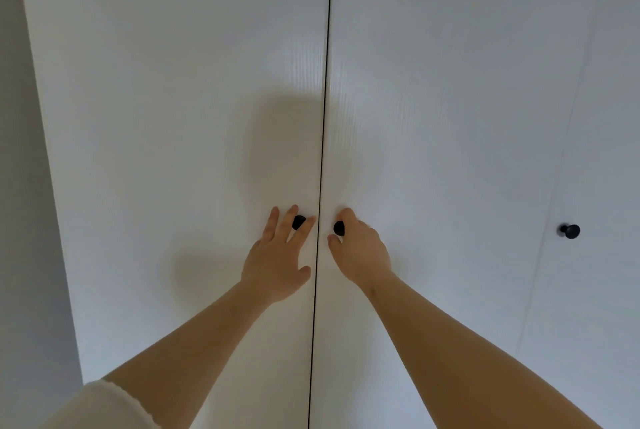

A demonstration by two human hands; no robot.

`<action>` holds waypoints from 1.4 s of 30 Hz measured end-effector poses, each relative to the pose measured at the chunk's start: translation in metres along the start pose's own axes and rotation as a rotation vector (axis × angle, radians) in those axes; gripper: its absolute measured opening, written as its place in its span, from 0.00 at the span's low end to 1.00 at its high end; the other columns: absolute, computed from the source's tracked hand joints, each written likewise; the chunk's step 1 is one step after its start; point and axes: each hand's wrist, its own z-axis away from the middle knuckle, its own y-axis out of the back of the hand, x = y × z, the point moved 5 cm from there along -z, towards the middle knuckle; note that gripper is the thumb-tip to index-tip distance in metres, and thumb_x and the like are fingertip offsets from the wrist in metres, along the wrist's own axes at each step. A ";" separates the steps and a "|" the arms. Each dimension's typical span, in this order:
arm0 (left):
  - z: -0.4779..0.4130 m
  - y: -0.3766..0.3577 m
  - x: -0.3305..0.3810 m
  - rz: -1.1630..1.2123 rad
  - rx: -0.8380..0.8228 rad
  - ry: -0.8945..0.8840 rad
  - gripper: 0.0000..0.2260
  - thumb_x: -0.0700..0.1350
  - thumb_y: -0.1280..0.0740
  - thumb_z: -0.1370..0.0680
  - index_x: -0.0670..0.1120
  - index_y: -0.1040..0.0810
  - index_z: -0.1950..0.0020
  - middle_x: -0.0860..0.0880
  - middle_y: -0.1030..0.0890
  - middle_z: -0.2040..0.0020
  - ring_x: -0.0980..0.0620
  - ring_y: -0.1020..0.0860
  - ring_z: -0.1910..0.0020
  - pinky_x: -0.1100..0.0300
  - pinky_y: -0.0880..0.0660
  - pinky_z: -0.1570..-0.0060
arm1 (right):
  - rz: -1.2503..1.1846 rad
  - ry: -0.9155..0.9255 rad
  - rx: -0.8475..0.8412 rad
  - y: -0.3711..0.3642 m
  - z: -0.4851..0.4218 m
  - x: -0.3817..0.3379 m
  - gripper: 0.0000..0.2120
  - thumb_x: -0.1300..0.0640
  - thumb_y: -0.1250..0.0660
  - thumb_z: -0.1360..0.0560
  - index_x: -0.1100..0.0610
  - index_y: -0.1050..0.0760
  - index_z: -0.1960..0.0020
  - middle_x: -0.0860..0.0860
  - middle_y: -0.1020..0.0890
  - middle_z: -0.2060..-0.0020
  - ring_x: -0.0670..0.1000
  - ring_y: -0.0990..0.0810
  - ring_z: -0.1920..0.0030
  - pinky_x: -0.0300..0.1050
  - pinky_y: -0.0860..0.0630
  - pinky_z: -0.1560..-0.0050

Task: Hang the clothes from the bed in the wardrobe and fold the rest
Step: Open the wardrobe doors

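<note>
A white wardrobe fills the view, its two middle doors [194, 99] closed along a thin dark seam. Each door carries a small black knob beside the seam. My left hand [277, 255] reaches the left knob [298, 221] with straight, spread fingers; the knob shows between two fingers. My right hand [360, 252] curls its fingers and thumb round the right knob [339, 228]. No clothes or bed are in view.
A third wardrobe door [588, 116] stands to the right with its own black knob [569, 230]. A grey wall [20, 220] runs down the left edge. A cream sleeve [100, 408] shows at the bottom left.
</note>
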 end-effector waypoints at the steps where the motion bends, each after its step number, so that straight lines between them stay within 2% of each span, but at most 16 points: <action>1: 0.001 0.003 0.000 0.063 -0.018 0.001 0.35 0.51 0.39 0.23 0.58 0.60 0.24 0.55 0.64 0.24 0.51 0.66 0.25 0.54 0.40 0.31 | -0.014 -0.007 0.005 0.000 0.002 0.001 0.13 0.56 0.43 0.21 0.55 0.36 0.38 0.51 0.23 0.50 0.55 0.25 0.49 0.48 0.25 0.54; 5: 0.013 0.019 -0.001 0.313 0.023 0.030 0.31 0.44 0.40 0.22 0.54 0.53 0.24 0.54 0.54 0.23 0.53 0.57 0.24 0.55 0.46 0.29 | -0.061 0.005 0.067 0.005 0.017 0.000 0.05 0.56 0.43 0.22 0.54 0.37 0.46 0.48 0.26 0.60 0.54 0.25 0.56 0.44 0.31 0.62; 9: 0.033 0.034 0.011 0.495 0.050 0.000 0.28 0.41 0.39 0.22 0.51 0.46 0.24 0.53 0.44 0.24 0.49 0.40 0.27 0.56 0.40 0.29 | -0.129 -0.003 0.152 0.018 0.043 -0.001 0.05 0.54 0.41 0.22 0.51 0.37 0.50 0.47 0.25 0.59 0.51 0.24 0.56 0.44 0.26 0.59; 13: 0.059 0.036 0.039 0.730 0.041 0.003 0.25 0.40 0.39 0.21 0.52 0.42 0.25 0.54 0.38 0.26 0.53 0.39 0.28 0.60 0.41 0.31 | -0.121 -0.005 0.241 0.036 0.080 0.002 0.06 0.50 0.40 0.22 0.47 0.38 0.51 0.45 0.26 0.61 0.46 0.24 0.60 0.35 0.28 0.60; 16: 0.082 0.028 0.066 0.924 0.011 -0.016 0.21 0.38 0.39 0.21 0.52 0.35 0.29 0.54 0.30 0.32 0.54 0.32 0.33 0.62 0.36 0.36 | -0.135 -0.044 0.308 0.055 0.109 0.008 0.05 0.49 0.40 0.22 0.46 0.37 0.50 0.41 0.28 0.62 0.43 0.25 0.63 0.28 0.32 0.62; 20: 0.109 0.021 0.097 1.125 -0.064 0.016 0.14 0.39 0.39 0.21 0.56 0.26 0.41 0.58 0.19 0.49 0.57 0.22 0.46 0.61 0.28 0.41 | -0.153 -0.081 0.345 0.084 0.146 0.020 0.04 0.48 0.41 0.21 0.45 0.37 0.49 0.38 0.28 0.60 0.41 0.25 0.61 0.26 0.33 0.61; 22: 0.118 0.021 0.117 1.165 -0.138 0.001 0.13 0.40 0.38 0.21 0.59 0.23 0.49 0.58 0.18 0.54 0.57 0.20 0.50 0.57 0.24 0.42 | -0.150 -0.078 0.356 0.100 0.162 0.025 0.04 0.48 0.41 0.21 0.45 0.36 0.50 0.39 0.28 0.59 0.42 0.25 0.60 0.27 0.32 0.60; 24: 0.126 0.023 0.139 1.203 -0.196 -0.014 0.12 0.41 0.37 0.22 0.58 0.21 0.53 0.57 0.17 0.55 0.54 0.19 0.52 0.54 0.22 0.44 | -0.147 -0.079 0.357 0.114 0.177 0.033 0.03 0.49 0.42 0.21 0.45 0.36 0.50 0.39 0.27 0.60 0.43 0.24 0.59 0.29 0.30 0.59; 27: 0.139 0.027 0.171 1.273 -0.231 -0.016 0.10 0.40 0.37 0.22 0.55 0.21 0.52 0.53 0.17 0.54 0.51 0.18 0.52 0.51 0.21 0.47 | -0.162 -0.095 0.352 0.135 0.200 0.045 0.03 0.49 0.42 0.21 0.45 0.36 0.51 0.37 0.27 0.61 0.44 0.24 0.59 0.32 0.27 0.58; 30: 0.148 0.029 0.207 1.310 -0.247 -0.012 0.09 0.41 0.39 0.21 0.53 0.22 0.50 0.50 0.18 0.52 0.48 0.19 0.52 0.50 0.20 0.50 | -0.180 -0.117 0.365 0.162 0.219 0.062 0.06 0.51 0.42 0.21 0.43 0.36 0.56 0.37 0.27 0.63 0.42 0.23 0.59 0.30 0.27 0.59; 33: 0.159 0.026 0.246 1.326 -0.249 -0.020 0.10 0.42 0.39 0.21 0.56 0.23 0.52 0.54 0.18 0.51 0.52 0.19 0.53 0.56 0.20 0.54 | -0.196 -0.150 0.384 0.189 0.238 0.082 0.08 0.53 0.43 0.21 0.42 0.36 0.58 0.38 0.26 0.65 0.39 0.24 0.62 0.28 0.29 0.64; 36: 0.169 0.023 0.285 1.336 -0.278 -0.050 0.10 0.43 0.39 0.21 0.58 0.24 0.51 0.57 0.19 0.52 0.61 0.19 0.57 0.64 0.22 0.59 | -0.245 -0.208 0.421 0.217 0.258 0.105 0.09 0.54 0.47 0.20 0.43 0.37 0.58 0.43 0.26 0.68 0.40 0.28 0.70 0.32 0.31 0.69; 40: 0.177 0.021 0.330 1.352 -0.273 -0.064 0.12 0.43 0.38 0.21 0.61 0.25 0.54 0.59 0.20 0.51 0.62 0.19 0.56 0.63 0.22 0.55 | -0.350 -0.286 0.448 0.249 0.277 0.135 0.08 0.57 0.49 0.19 0.50 0.33 0.52 0.53 0.22 0.62 0.46 0.28 0.67 0.41 0.29 0.63; 42: 0.180 0.019 0.352 1.345 -0.252 -0.059 0.12 0.43 0.37 0.22 0.63 0.26 0.54 0.60 0.21 0.49 0.59 0.20 0.53 0.59 0.21 0.53 | -0.380 -0.312 0.449 0.261 0.284 0.149 0.10 0.58 0.50 0.19 0.50 0.32 0.51 0.52 0.22 0.63 0.47 0.28 0.66 0.45 0.28 0.60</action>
